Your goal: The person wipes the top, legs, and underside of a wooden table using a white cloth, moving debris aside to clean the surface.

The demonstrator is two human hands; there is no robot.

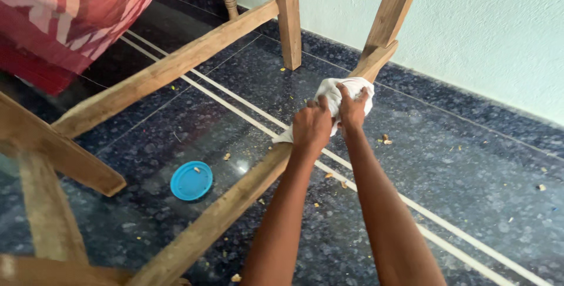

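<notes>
White cloth (pixel 341 95), crumpled into a soft wad, sits pressed against a bare wooden rail (pixel 235 204) of the frame, near where the rail meets a slanted leg (pixel 390 13); both hands close on it, the left hand (pixel 311 127) gripping the near side and the right hand (pixel 353 108) clamping the top, fingers curled tight; to do this well, the cloth probably wants firm, even pressure along the grain, with the wad kept wrapped round the rail's edges; the cloth looks thin, creased and pale, a loose corner trailing beside the left wrist; below, a blue round lid (pixel 191 180) and scattered crumbs lie on the dark speckled floor (pixel 470 174).
</notes>
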